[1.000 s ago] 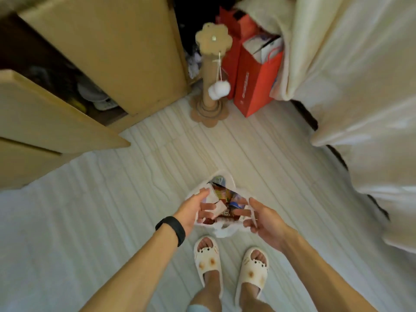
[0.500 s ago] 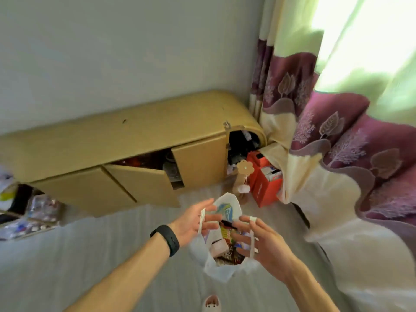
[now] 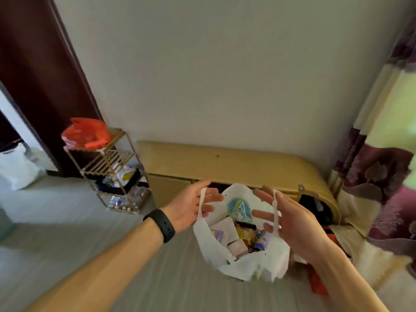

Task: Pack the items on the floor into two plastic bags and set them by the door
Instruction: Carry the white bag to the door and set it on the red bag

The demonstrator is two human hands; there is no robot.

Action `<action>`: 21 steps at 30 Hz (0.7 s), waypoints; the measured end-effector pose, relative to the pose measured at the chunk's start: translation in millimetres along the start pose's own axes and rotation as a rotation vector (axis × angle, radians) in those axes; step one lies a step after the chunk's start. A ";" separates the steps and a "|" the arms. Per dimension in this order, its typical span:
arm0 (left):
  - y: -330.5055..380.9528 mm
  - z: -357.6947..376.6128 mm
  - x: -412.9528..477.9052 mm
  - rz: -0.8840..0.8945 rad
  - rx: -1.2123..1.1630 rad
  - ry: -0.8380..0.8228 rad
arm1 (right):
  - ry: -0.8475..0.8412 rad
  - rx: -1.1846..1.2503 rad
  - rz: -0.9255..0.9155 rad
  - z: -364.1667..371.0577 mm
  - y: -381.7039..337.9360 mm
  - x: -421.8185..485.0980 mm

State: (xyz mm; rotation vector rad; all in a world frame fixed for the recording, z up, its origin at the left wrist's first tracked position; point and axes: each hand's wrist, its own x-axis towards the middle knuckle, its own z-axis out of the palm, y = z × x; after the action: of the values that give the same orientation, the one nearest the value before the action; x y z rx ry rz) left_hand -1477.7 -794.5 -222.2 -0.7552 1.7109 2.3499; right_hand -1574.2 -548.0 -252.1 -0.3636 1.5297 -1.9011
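A white plastic bag point(image 3: 211, 246) hangs in the air between my hands, its mouth held wide. Inside it lie several boxes and colourful packets point(image 3: 243, 235). My left hand point(image 3: 191, 206), with a black band on its wrist, has one thin handle looped over its nearly straight fingers. Over the extended fingers of my right hand point(image 3: 290, 219) runs the other handle. A second white bag point(image 3: 15, 170) sits on the floor at the far left, by the dark brown door point(image 3: 38, 75).
A gold wire rack point(image 3: 117, 172) stands beside the door, with a red plastic bag point(image 3: 86, 132) on top. A low tan cabinet point(image 3: 225, 165) runs along the wall. Patterned curtains point(image 3: 382, 165) hang at the right, with red paper point(image 3: 315, 282) on the floor below.
The bag has been lifted off the floor by its handles. My view has risen and swung left, from my feet to the wall, rack and door.
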 end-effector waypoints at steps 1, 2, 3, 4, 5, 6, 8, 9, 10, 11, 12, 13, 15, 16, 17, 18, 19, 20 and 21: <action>6.5 -14.3 -11.3 0.022 -0.020 0.032 | -0.018 -0.011 -0.017 15.1 -3.8 8.8; 13.6 -29.8 -22.0 0.041 -0.030 0.064 | -0.041 -0.006 -0.028 31.7 -6.2 17.2; 20.1 -46.0 -31.8 0.057 -0.033 0.097 | -0.065 0.018 -0.031 49.3 -7.4 25.5; 26.0 -62.4 -40.5 0.071 -0.032 0.130 | -0.090 0.046 -0.030 67.0 -7.2 33.1; 31.5 -80.0 -48.1 0.088 -0.029 0.160 | -0.113 0.057 -0.029 85.8 -6.1 40.4; 37.0 -98.1 -54.7 0.105 -0.026 0.185 | -0.130 0.053 -0.029 105.3 -4.6 47.9; 46.6 -136.9 -65.6 0.131 -0.009 0.227 | -0.145 0.034 -0.020 146.3 0.1 63.5; 51.2 -157.6 -70.6 0.142 0.005 0.242 | -0.149 0.022 -0.013 166.9 3.3 71.4; 56.3 -179.1 -75.4 0.155 0.018 0.254 | -0.154 0.008 -0.008 188.1 6.5 79.9; 62.5 -201.5 -80.2 0.169 0.027 0.265 | -0.157 -0.007 -0.005 210.9 9.5 88.9; 69.2 -223.8 -84.7 0.181 0.034 0.276 | -0.161 -0.020 -0.001 234.5 12.4 97.1; 76.4 -246.1 -89.2 0.194 0.038 0.290 | -0.172 -0.037 0.001 259.4 14.6 105.6; 93.1 -288.8 -98.4 0.221 0.048 0.329 | -0.209 -0.077 -0.003 309.4 18.5 123.7; 101.9 -307.2 -103.5 0.225 0.065 0.342 | -0.225 -0.092 -0.007 333.2 20.1 131.7; 111.0 -324.2 -108.7 0.229 0.085 0.345 | -0.243 -0.094 -0.012 355.4 21.2 139.3; 120.2 -339.4 -113.1 0.240 0.096 0.345 | -0.262 -0.085 -0.015 375.2 21.2 147.3; 129.4 -354.1 -117.2 0.257 0.095 0.350 | -0.275 -0.066 -0.010 393.4 20.6 156.0; 137.6 -368.3 -121.2 0.272 0.089 0.360 | -0.286 -0.044 0.003 409.8 19.8 164.8; 146.1 -382.4 -124.4 0.283 0.085 0.371 | -0.302 -0.027 0.018 425.1 18.7 174.3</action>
State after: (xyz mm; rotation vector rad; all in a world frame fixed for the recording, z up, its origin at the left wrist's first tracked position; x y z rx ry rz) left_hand -1307.9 -1175.3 -126.5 -1.0504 2.1824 2.4067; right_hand -1447.1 -984.7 -184.4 -0.6169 1.3529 -1.7222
